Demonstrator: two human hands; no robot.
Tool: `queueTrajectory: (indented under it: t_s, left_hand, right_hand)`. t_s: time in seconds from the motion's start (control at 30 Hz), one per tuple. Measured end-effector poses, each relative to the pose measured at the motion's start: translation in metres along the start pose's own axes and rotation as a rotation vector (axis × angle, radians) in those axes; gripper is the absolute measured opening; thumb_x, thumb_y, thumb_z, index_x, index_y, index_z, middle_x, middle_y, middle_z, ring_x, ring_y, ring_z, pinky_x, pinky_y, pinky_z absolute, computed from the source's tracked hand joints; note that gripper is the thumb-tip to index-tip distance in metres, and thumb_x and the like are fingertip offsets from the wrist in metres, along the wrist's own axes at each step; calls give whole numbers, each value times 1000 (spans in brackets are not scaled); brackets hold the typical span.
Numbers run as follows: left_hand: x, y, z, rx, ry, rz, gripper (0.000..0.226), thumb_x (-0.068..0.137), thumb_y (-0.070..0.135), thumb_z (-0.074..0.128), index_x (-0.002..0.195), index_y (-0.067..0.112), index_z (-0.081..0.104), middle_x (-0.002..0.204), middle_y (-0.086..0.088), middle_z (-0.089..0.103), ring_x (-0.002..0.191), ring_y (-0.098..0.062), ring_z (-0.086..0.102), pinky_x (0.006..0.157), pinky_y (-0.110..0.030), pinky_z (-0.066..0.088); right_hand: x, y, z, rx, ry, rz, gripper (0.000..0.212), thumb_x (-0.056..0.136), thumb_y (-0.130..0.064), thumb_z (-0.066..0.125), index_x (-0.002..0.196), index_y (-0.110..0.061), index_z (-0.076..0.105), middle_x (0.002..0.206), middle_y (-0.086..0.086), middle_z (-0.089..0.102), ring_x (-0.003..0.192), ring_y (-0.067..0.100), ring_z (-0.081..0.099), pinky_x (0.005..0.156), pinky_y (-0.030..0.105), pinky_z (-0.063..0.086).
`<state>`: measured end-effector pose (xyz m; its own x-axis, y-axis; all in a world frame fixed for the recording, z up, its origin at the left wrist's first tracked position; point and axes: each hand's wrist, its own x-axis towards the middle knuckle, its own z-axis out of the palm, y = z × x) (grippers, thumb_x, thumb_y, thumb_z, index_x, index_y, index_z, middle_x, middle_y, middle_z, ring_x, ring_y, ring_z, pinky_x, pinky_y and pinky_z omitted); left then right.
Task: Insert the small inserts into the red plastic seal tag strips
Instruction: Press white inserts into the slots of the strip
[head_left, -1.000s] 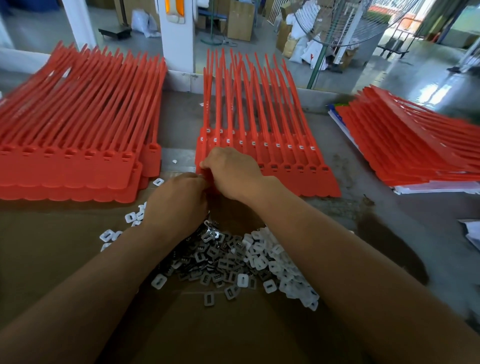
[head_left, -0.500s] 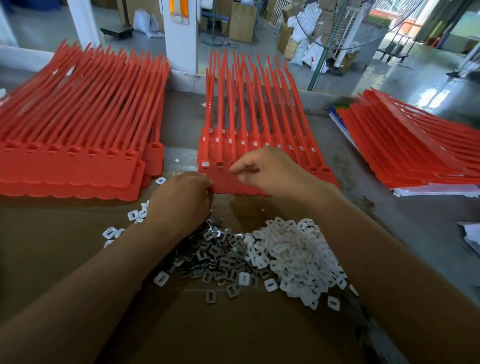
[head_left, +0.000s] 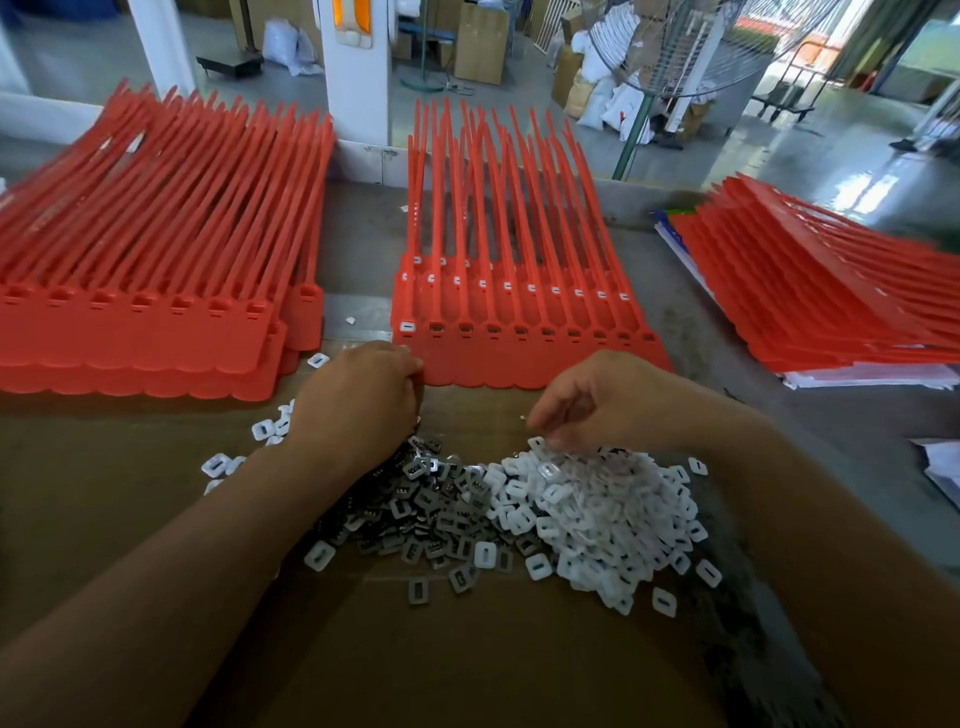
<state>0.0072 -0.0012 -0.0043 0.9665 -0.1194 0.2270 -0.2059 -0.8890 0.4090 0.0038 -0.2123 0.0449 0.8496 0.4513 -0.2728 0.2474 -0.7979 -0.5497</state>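
Strips (head_left: 519, 312) point away lengthwise; left grip (head_left: 363, 400) holds their edge; right grip (head_left: 597, 400) unclear over inserts (head_left: 597, 509).

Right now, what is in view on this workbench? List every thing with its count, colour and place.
Middle seal tag strips: one stack, red, centre, ahead of both hands.
Left strip stack: one, red, far left.
Right strip stack: one, red, far right.
White inserts: a pile, white, on the cardboard, right side.
Grey inserts: a pile, grey, left of the white ones.
Cardboard: one sheet, brown, nearest.
Fan: one, grey, background right.
Left hand: at the middle stack's near left corner; grip hidden.
Right hand: fingertips on the white pile; grip unclear.
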Motion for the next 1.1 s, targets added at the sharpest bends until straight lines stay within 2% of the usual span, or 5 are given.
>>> queueTrajectory:
  t_s: [0.27,0.53,0.73,0.9,1.1]
  left_hand:
    - [0,0,-1,1,3,0,29,89,11,42,103,11,68,114,-6,63,104,-23,56,86,-32,42]
    - [0,0,-2,3,-1,5,30,88,10,42,105,11,67,115,-7,63,106,-24,56,87,-33,42]
    - [0,0,-1,-2,-1,6,29,88,10,43,104,11,67,115,-7,63,105,-24,56,86,-33,42]
    - [0,0,-2,-5,-15,3,30,88,10,42,105,10,67,116,-7,62,107,-24,55,88,-33,41]
    - [-1,0,-3,-4,-21,-6,28,87,11,43,103,8,66,114,-9,62,104,-26,56,85,-35,44]
  right_hand:
    - [0,0,4,17,-8,0,19,77,-13,71,72,-28,63,62,-18,64,60,-8,59,59,7,46]
    - [2,1,3,43,184,-67,14,82,-14,66,78,-28,66,70,-11,60,64,-8,52,64,6,43]
    - [17,-7,5,117,286,-74,12,85,-23,62,75,-27,64,68,-10,65,59,-6,57,58,6,43]
    - [34,-15,7,164,329,-47,13,84,-13,63,77,-23,65,68,-15,61,57,-14,54,53,2,39]
    - [68,-22,8,162,391,30,12,84,-8,62,93,-15,66,78,-7,59,65,-1,51,69,19,43]
